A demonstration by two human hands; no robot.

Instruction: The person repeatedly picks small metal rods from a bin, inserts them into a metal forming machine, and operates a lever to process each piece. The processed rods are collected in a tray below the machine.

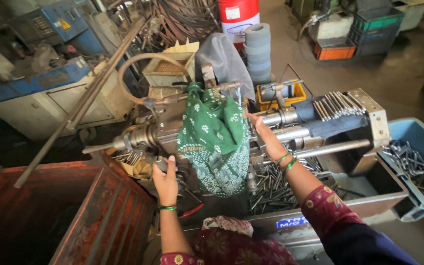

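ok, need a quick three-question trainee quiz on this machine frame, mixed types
1. True or false: the left hand rests on the blue bin.
2. What hangs over the middle of the machine? A) green patterned cloth B) yellow rope C) white towel
3. Fill in: the right hand lies against the machine's shiny metal ____.

Key:
1. False; it grips a dark knob low on the machine's left side.
2. A, the green patterned cloth.
3. Rods, just right of the cloth.
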